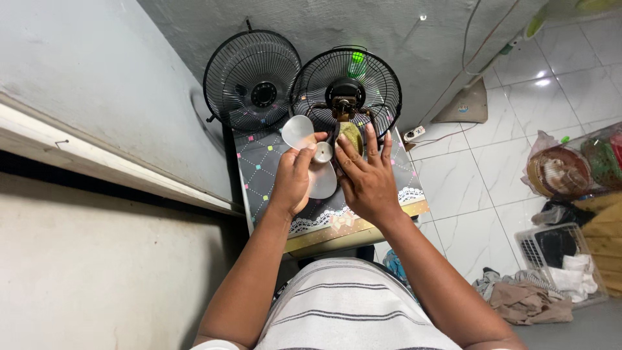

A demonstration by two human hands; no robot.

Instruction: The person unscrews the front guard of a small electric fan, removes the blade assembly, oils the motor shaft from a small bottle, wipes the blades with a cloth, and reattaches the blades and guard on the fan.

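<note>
I hold one translucent grey fan blade (315, 159) between my two hands, above the middle of the small counter (259, 175) with its dark, diamond-patterned cover. Its round hub faces up toward me, so its axis runs roughly straight at my head; one lobe sticks out up and to the left, another hangs down toward my body, and any third lobe is hidden under my right palm. My left hand (293, 181) has its grip closed on the blade, thumb and fingers pinched around the hub and the base of the upper-left lobe. My right hand (367, 181) lies spread with fingers nearly straight against the blade's right side, touching it; I cannot tell whether that grip actually closes on anything. Just behind the blade stands the fan motor (343, 104) with its bare brass-coloured shaft, mounted in the rear guard (382, 87), a black wire cage. To the left of it, touching or nearly so, leans a second black wire guard (251, 81), so two guards in all. Farther out, on the white tiled floor (479, 188) to my right, I count one white plastic basket (557, 253) holding cloths and one loose heap of clothes (525, 301) beside it.
</note>
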